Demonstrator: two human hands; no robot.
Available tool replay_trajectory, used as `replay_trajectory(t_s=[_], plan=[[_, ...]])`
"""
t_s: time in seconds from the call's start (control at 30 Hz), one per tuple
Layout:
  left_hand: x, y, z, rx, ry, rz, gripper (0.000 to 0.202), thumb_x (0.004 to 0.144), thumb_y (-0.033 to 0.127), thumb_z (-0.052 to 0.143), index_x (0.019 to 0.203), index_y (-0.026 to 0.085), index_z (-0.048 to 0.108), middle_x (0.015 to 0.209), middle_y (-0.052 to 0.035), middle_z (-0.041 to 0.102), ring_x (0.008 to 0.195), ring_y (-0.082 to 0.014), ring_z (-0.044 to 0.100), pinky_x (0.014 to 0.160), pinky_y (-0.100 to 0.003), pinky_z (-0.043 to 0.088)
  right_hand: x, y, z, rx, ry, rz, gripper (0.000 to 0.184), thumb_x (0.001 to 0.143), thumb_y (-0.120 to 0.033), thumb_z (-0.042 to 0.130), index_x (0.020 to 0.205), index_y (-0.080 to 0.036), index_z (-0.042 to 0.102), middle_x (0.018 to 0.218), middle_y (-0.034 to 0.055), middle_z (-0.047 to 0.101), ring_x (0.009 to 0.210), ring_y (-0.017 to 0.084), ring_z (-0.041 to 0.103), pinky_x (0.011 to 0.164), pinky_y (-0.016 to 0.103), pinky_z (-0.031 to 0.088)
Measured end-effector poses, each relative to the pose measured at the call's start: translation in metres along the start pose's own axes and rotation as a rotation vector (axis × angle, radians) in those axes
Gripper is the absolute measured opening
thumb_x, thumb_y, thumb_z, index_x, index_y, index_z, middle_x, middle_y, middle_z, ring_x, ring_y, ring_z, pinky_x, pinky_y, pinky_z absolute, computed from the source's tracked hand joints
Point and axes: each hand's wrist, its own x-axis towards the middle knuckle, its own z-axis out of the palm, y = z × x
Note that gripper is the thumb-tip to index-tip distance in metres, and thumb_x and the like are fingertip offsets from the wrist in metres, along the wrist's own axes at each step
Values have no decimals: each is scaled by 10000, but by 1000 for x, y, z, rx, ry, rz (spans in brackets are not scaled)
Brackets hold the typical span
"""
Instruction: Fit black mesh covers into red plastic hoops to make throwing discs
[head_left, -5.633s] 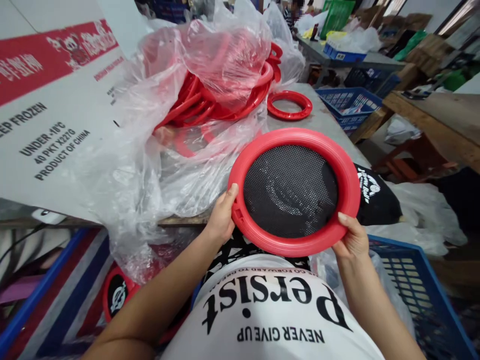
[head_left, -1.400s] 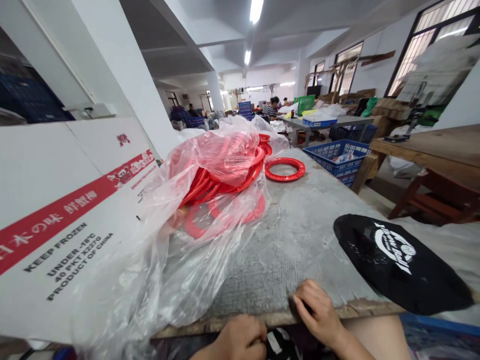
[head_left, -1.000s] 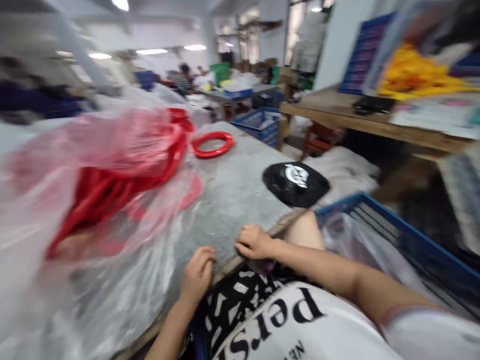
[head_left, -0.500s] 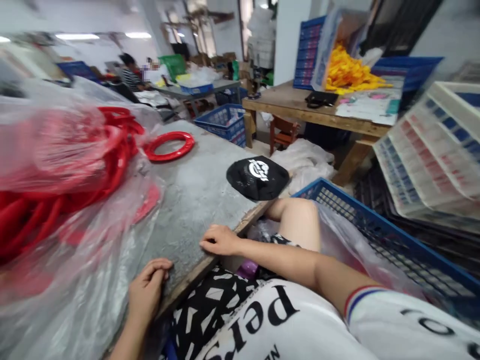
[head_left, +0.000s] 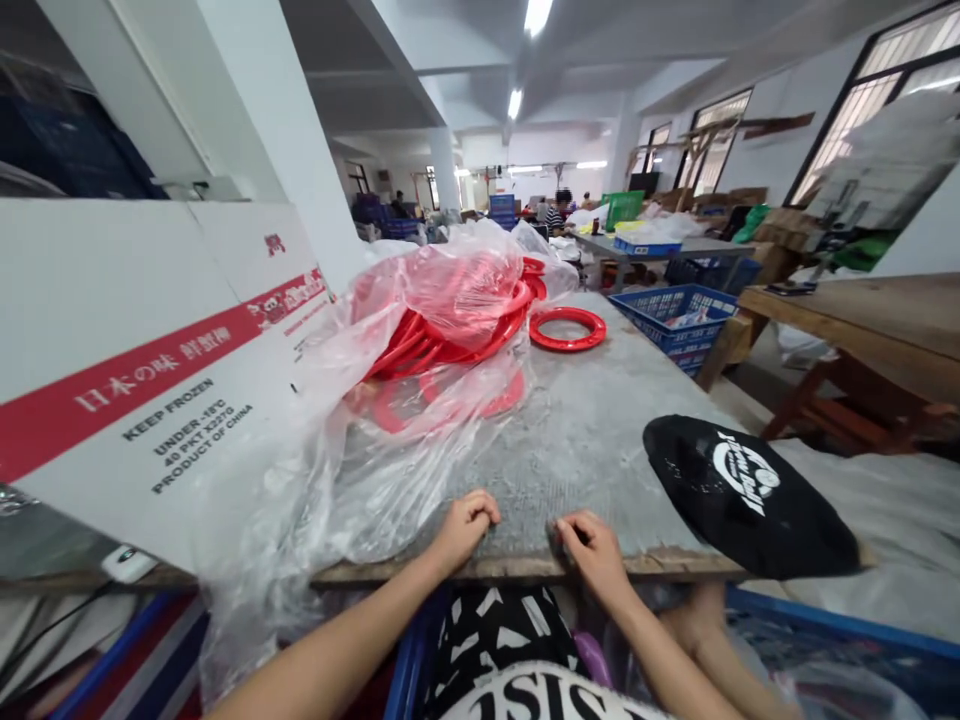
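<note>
My left hand rests on the near edge of the grey table, fingers curled under, nothing visible in it. My right hand lies a hand's width to its right on the same edge, fingers bent onto the tabletop, also holding nothing I can see. A clear plastic bag full of red rings lies on the table's left half, just beyond my left hand. One loose red ring lies farther back. A black round mesh piece with a white logo sits at the right edge of the table.
A large white and red cardboard box stands at the left. Blue crates are below the table at both sides, and another blue crate stands past the far right corner. A wooden table is at the right. People sit at distant tables.
The red ring with black mesh that both hands held is gone from view. Both hands now rest on the table edge. My head swung right and has turned back to face the table.
</note>
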Motion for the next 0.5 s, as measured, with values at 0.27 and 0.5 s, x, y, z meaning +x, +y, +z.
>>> replay_trajectory(t_s=[0.27,0.5], plan=[[-1,6,1,-38,-1,-149,259,782,232,574,951,166,759,826,-35,678,727,-138,583,703,-263,444,-1,2,1,-32,4,-58,470,963,-527,508,666,-204,679,649,42,664,662,187,626,654,308,470],[-4,6,4,-152,-6,-242,367,743,239,618,1083,153,724,814,-19,663,670,-107,511,655,-236,407,-2,-1,-1,-45,-9,-97,438,976,-489,515,665,-220,666,637,37,653,641,186,628,637,312,487]])
